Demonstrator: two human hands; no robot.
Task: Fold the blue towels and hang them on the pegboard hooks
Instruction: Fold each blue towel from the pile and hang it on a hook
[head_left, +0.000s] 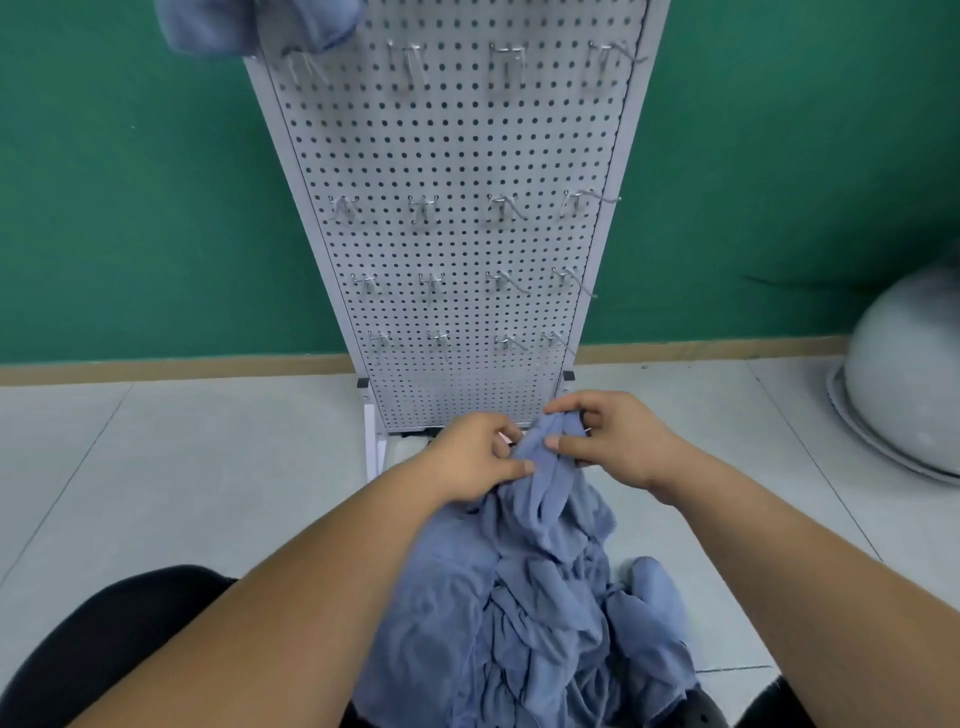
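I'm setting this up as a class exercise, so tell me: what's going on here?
A person sits facing a white pegboard and works a crumpled blue towel held over the lap. The left hand and right hand both pinch its upper edge, seemingly looking for a corner. It isn't folded yet. Another blue towel already hangs at the board's top left; the other hooks are bare.
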